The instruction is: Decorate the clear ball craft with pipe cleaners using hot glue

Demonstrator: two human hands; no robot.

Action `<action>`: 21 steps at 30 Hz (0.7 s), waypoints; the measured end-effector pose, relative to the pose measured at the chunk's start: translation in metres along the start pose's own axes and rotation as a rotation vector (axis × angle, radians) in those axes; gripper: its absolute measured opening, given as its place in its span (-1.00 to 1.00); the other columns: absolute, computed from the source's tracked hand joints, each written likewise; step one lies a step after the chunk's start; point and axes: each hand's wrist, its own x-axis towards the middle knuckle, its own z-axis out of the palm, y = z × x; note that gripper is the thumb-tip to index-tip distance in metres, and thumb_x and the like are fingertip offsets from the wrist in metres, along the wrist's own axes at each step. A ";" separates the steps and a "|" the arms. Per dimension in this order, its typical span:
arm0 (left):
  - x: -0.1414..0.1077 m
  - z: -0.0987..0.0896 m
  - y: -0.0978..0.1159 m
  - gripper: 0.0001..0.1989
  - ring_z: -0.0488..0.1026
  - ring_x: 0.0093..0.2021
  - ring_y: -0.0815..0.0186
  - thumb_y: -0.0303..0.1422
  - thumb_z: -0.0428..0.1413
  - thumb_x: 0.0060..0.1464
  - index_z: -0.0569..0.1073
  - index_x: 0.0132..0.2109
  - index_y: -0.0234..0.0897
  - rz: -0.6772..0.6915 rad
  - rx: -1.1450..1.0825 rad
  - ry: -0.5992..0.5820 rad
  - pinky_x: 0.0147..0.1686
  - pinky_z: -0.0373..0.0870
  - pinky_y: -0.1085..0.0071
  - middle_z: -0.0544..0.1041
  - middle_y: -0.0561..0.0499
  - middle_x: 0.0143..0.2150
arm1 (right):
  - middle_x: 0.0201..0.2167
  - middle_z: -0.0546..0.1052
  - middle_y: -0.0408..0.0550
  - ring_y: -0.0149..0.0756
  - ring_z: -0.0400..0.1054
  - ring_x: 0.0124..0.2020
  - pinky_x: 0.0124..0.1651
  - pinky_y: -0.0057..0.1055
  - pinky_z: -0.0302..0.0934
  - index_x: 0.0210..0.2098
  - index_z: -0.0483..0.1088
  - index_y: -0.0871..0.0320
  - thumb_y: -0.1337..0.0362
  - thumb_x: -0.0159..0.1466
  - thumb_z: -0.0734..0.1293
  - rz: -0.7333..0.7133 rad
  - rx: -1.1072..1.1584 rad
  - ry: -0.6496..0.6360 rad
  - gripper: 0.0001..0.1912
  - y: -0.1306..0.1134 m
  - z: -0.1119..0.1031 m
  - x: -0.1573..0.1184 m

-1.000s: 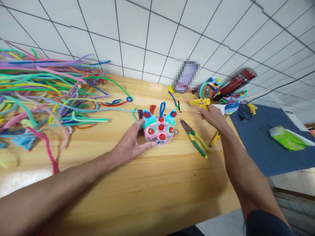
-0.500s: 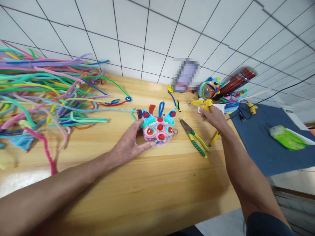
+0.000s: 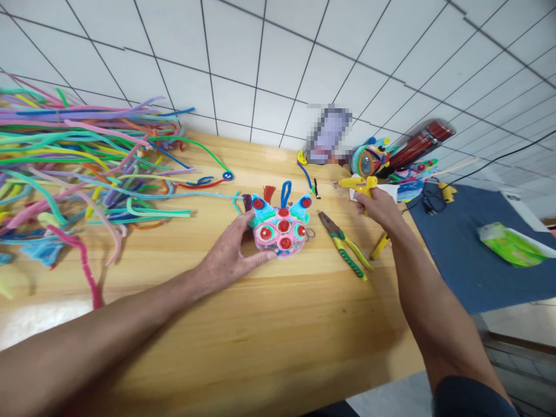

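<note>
A pink and blue pipe-cleaner animal head (image 3: 284, 227) with red round pieces and two blue ears lies on the wooden table. My left hand (image 3: 228, 249) grips its left side, thumb along the lower edge and fingers partly hidden behind it. Over a white sheet at the right, my right hand (image 3: 377, 205) is closed around a yellow glue gun (image 3: 358, 182), its nozzle pointing left. Between the two hands lie pliers (image 3: 345, 246) with green and yellow handles.
Loose pipe cleaners (image 3: 82, 150) cover the table's left end. A red flask (image 3: 421, 142), a second colourful craft piece (image 3: 368, 157) and a blurred-out item (image 3: 329, 134) stand along the tiled wall. A green packet (image 3: 510, 246) lies on a dark blue cloth (image 3: 460, 272) at right.
</note>
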 end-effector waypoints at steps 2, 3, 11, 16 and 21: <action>0.000 0.000 0.000 -0.19 0.57 0.31 -0.08 0.03 0.38 0.22 0.27 0.42 -0.21 0.005 -0.002 0.002 0.39 0.50 -0.19 0.54 -0.30 0.34 | -0.54 0.56 -0.05 -0.11 0.48 -0.34 -0.12 -0.24 0.26 -0.47 0.41 0.03 0.07 0.40 0.31 0.014 0.001 0.005 -0.67 0.002 -0.001 -0.002; 0.000 0.000 0.000 -0.19 0.58 0.31 -0.08 0.03 0.38 0.22 0.27 0.41 -0.20 0.006 -0.005 0.002 0.38 0.51 -0.18 0.54 -0.30 0.34 | -0.54 0.56 -0.05 -0.11 0.48 -0.35 -0.12 -0.24 0.26 -0.48 0.41 0.03 0.07 0.39 0.31 0.018 0.003 0.007 -0.67 0.002 -0.002 -0.003; 0.000 0.000 0.003 -0.17 0.55 0.35 -0.13 0.04 0.38 0.20 0.27 0.41 -0.25 -0.021 -0.011 -0.004 0.40 0.48 -0.21 0.51 -0.34 0.38 | -0.56 0.56 -0.04 -0.16 0.47 -0.37 -0.20 -0.29 0.25 -0.43 0.46 0.07 0.02 0.38 0.33 -0.015 0.061 0.016 -0.66 0.005 -0.002 0.002; 0.000 0.000 0.002 -0.17 0.56 0.34 -0.12 0.03 0.38 0.20 0.28 0.41 -0.24 -0.020 -0.014 -0.001 0.40 0.50 -0.19 0.52 -0.33 0.37 | -0.58 0.56 -0.07 -0.25 0.44 -0.44 -0.28 -0.36 0.24 -0.45 0.49 0.11 0.10 0.37 0.42 0.053 0.198 -0.001 -0.69 0.009 0.002 0.007; 0.001 0.000 0.002 -0.19 0.56 0.34 -0.12 0.03 0.39 0.20 0.30 0.40 -0.23 -0.012 -0.016 0.000 0.37 0.52 -0.17 0.53 -0.32 0.37 | -0.58 0.54 -0.07 -0.34 0.40 -0.56 -0.47 -0.44 0.27 -0.44 0.51 0.16 0.23 0.27 0.56 0.199 0.738 -0.107 -0.76 0.017 0.006 0.008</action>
